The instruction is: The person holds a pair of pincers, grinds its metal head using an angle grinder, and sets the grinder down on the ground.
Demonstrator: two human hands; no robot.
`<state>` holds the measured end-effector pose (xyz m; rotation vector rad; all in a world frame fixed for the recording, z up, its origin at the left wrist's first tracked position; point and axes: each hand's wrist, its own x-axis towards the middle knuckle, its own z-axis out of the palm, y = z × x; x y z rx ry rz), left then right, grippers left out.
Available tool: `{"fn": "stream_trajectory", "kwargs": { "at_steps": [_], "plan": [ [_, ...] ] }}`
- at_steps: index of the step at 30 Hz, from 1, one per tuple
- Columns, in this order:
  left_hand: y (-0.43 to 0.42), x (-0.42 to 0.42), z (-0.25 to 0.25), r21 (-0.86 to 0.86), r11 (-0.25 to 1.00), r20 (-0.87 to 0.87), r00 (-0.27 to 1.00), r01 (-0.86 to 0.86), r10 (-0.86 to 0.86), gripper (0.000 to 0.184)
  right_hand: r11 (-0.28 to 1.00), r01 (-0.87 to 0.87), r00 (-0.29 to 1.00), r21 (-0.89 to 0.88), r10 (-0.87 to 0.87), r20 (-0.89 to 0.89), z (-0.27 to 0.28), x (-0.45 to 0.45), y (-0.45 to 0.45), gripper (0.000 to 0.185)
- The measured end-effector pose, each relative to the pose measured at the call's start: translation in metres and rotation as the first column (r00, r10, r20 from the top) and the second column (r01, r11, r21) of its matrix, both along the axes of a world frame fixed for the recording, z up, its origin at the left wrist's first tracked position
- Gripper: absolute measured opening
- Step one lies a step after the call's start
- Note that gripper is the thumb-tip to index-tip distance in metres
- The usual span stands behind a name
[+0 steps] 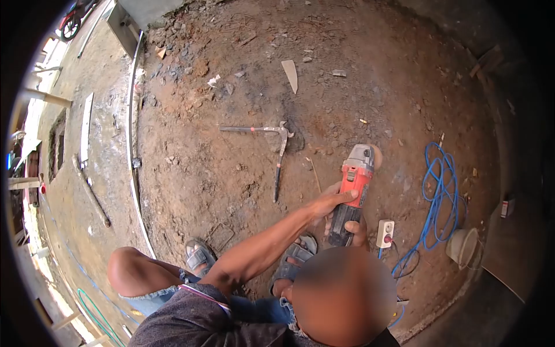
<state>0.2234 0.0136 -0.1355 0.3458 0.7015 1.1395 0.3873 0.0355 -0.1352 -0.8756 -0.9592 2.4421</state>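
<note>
A red and black angle grinder (356, 185) with a grey metal head is held up over the dirt floor, its brown disc (377, 157) at the upper right of the head. My left hand (335, 202) is wrapped round the middle of its body, the thumb lying on the red casing. Lower down, near the black rear end, my right hand (355, 231) grips the handle; part of it is hidden behind the blurred area. On the ground left of the grinder lie long-handled cutters (283, 134), with their black handles spread apart.
A white socket block (385, 234) with a plug in it sits right of the grinder. Blue cable (430, 214) lies coiled beyond it, beside a pale bucket (462, 247). A long white pipe (130, 139) runs along the left. Rubble and a pointed shard (290, 75) lie ahead.
</note>
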Motion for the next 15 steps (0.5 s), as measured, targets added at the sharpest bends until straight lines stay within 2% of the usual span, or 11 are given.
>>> {"fn": "stream_trajectory", "kwargs": {
  "at_steps": [4,7,13,15],
  "plan": [
    [0.003,0.001,-0.015,0.023,1.0,0.162,0.987,0.011,-0.014,0.066,0.999,0.013,0.999,0.033,-0.014,0.05,-0.002,0.002,0.003,0.056],
    [0.004,0.011,-0.019,-0.098,0.995,0.201,0.979,-0.011,0.03,0.068,0.992,-0.019,0.995,0.124,0.007,0.098,0.005,-0.001,0.002,0.057],
    [-0.005,0.014,-0.017,-0.067,0.996,0.232,0.97,-0.059,0.073,0.065,0.985,-0.015,0.991,0.175,-0.009,0.136,0.02,-0.003,-0.005,0.058],
    [-0.007,0.012,-0.007,-0.112,0.991,0.295,0.95,-0.067,0.098,0.067,0.97,-0.04,0.987,0.242,0.001,0.161,0.021,-0.002,-0.005,0.062]
  ]
}}
